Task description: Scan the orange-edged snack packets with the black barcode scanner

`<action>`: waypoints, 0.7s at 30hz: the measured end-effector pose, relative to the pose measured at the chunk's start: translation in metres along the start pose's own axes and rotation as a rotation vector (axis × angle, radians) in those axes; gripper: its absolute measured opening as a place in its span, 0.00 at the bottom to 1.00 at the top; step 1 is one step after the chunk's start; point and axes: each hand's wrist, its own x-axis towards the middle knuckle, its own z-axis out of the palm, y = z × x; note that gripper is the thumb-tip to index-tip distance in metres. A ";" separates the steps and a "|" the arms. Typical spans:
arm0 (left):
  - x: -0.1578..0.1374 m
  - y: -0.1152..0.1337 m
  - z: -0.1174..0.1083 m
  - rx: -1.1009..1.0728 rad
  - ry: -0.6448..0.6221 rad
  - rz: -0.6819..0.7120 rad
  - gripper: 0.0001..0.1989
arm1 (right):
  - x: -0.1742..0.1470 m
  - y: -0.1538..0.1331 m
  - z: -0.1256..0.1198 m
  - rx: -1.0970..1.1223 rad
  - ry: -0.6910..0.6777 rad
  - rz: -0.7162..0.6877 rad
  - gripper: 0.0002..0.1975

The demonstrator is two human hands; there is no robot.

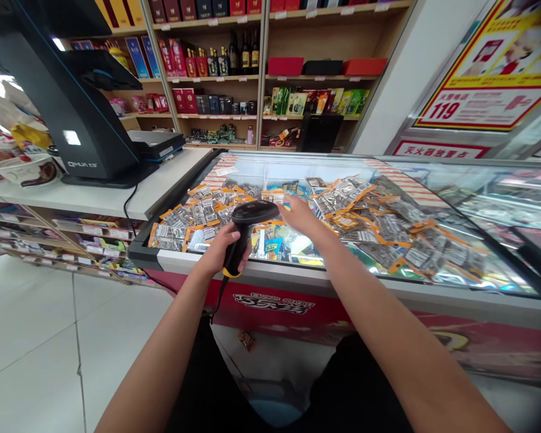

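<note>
My left hand point(228, 248) is wrapped round the handle of a black barcode scanner point(255, 211) with a yellow band at its base. The scanner's head points right, towards my right hand point(297, 215). That hand hovers over the glass top with its fingers stretched forward, slightly blurred. Just beyond its fingertips lies a small orange-edged packet point(273, 196); whether they touch it I cannot tell. Many similar clear packets with orange borders lie in a left heap point(202, 211) and a larger right heap point(347, 198) on the freezer's glass lid point(252, 165).
A black checkout machine point(94, 120) stands on the white counter point(171, 174) at left, beside a paper bowl point(27, 169). The scanner's cable point(219, 297) hangs down the freezer front. One packet point(246, 340) lies on the floor. Stocked shelves point(216, 79) line the back.
</note>
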 end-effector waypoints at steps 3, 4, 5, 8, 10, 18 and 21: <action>-0.001 0.001 0.001 0.009 0.011 -0.017 0.31 | 0.002 0.009 -0.002 -0.304 0.038 0.004 0.25; -0.001 0.001 0.001 0.012 0.016 -0.020 0.31 | 0.002 0.015 -0.006 -0.341 0.066 0.031 0.26; -0.001 0.001 0.001 0.015 0.019 -0.020 0.32 | 0.002 0.022 -0.012 -0.353 0.117 0.069 0.26; -0.001 0.001 0.002 0.014 0.013 -0.019 0.32 | 0.003 0.047 -0.033 -0.332 0.307 0.227 0.23; -0.001 0.001 0.001 0.011 0.010 -0.026 0.32 | 0.004 0.061 -0.045 -0.329 0.312 0.326 0.21; 0.001 -0.002 -0.001 0.009 -0.010 -0.011 0.28 | 0.008 0.064 -0.057 -0.014 0.260 0.225 0.16; 0.001 -0.001 -0.001 0.009 -0.025 -0.007 0.28 | 0.011 0.059 -0.056 0.228 0.251 0.222 0.14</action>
